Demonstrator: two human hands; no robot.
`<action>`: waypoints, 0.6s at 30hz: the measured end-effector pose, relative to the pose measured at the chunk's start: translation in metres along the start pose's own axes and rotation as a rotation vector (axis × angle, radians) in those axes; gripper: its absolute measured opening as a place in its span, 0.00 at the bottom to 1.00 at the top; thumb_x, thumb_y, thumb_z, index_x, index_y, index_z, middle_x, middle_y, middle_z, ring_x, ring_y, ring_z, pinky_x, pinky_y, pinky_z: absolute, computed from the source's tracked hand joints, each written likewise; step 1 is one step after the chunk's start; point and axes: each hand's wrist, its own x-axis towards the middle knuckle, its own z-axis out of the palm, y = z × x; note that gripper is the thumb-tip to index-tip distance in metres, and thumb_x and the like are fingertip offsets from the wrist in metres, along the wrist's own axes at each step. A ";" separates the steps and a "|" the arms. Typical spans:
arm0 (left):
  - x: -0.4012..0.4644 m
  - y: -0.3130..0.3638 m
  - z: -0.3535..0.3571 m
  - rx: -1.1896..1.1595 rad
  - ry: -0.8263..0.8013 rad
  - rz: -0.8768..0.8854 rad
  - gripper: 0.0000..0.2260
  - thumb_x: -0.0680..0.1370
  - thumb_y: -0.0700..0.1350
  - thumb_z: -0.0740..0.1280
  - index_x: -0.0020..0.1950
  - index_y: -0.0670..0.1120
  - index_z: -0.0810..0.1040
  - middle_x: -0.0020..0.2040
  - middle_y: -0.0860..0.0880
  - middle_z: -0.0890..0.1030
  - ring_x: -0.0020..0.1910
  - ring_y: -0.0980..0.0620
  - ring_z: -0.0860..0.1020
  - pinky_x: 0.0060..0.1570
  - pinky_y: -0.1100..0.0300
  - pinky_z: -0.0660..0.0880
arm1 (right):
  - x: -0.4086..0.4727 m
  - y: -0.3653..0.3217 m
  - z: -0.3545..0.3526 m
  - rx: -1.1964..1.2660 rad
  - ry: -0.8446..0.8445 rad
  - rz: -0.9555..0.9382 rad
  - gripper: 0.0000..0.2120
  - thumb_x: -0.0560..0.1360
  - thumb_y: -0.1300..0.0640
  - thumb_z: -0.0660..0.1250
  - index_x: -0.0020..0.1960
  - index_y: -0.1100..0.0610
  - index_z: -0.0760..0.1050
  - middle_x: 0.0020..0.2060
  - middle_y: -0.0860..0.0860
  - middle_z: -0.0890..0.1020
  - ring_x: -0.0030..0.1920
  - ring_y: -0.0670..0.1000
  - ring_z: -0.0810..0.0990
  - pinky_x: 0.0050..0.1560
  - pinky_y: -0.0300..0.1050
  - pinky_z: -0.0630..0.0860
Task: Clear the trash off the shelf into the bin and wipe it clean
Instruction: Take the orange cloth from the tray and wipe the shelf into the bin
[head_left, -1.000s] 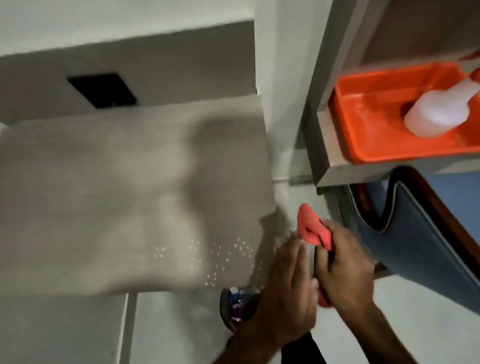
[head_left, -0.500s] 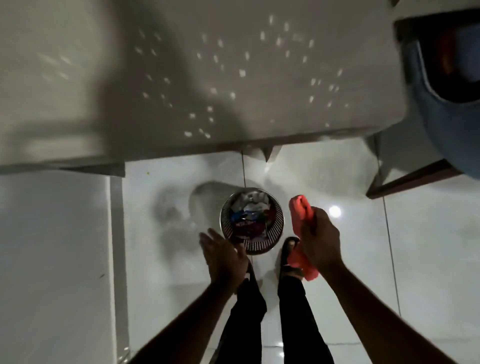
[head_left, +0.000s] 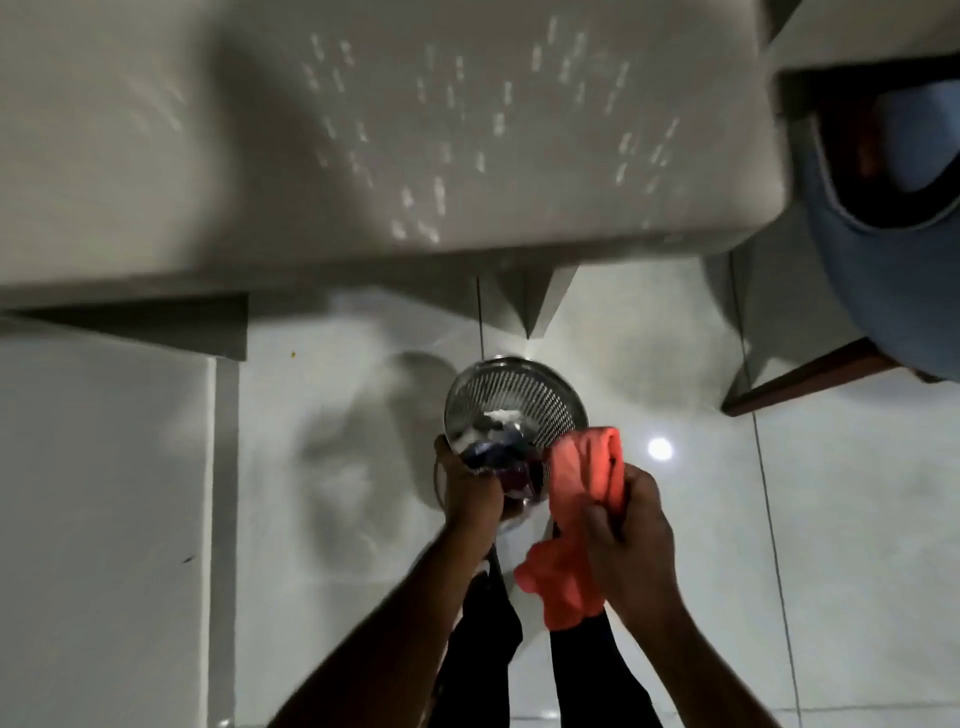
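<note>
A round perforated metal bin (head_left: 524, 400) is tilted toward me just above the white tiled floor, with crumpled wrappers and white paper (head_left: 493, 441) inside. My left hand (head_left: 467, 488) grips its near rim. My right hand (head_left: 631, 540) is closed around an orange cloth (head_left: 584, 467), which hangs beside the bin's right edge. The grey shelf top (head_left: 363, 130) fills the upper part of the view, dotted with small bright specks; the picture is blurred.
A blue bag or padded seat (head_left: 872, 270) with a dark wooden frame (head_left: 810, 376) stands at the upper right. A white cabinet face (head_left: 104, 493) runs down the left. My dark trouser legs (head_left: 483, 649) are below the bin.
The view has stayed on the floor below the shelf. My left hand has reached the bin, taken its rim and tipped it up. The right hand with the cloth has come closer to the bin.
</note>
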 end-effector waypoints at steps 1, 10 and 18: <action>-0.018 0.010 -0.008 0.011 0.007 0.018 0.29 0.77 0.33 0.61 0.75 0.55 0.61 0.61 0.48 0.80 0.48 0.46 0.80 0.27 0.69 0.74 | -0.008 -0.010 -0.014 0.071 0.040 0.056 0.15 0.73 0.59 0.70 0.54 0.47 0.70 0.42 0.45 0.81 0.39 0.42 0.81 0.36 0.38 0.74; -0.186 0.118 -0.091 -0.236 -0.080 -0.051 0.24 0.80 0.48 0.66 0.70 0.64 0.59 0.58 0.38 0.80 0.39 0.36 0.86 0.35 0.38 0.83 | -0.074 -0.178 -0.151 1.146 -0.374 0.290 0.16 0.74 0.55 0.69 0.60 0.58 0.79 0.51 0.61 0.86 0.47 0.58 0.87 0.46 0.55 0.82; -0.231 0.200 -0.119 -0.421 -0.022 -0.003 0.26 0.79 0.39 0.65 0.70 0.59 0.58 0.59 0.41 0.79 0.50 0.36 0.83 0.34 0.38 0.84 | -0.045 -0.320 -0.200 0.297 0.145 -0.391 0.21 0.70 0.64 0.66 0.58 0.45 0.77 0.43 0.45 0.84 0.42 0.50 0.83 0.40 0.42 0.76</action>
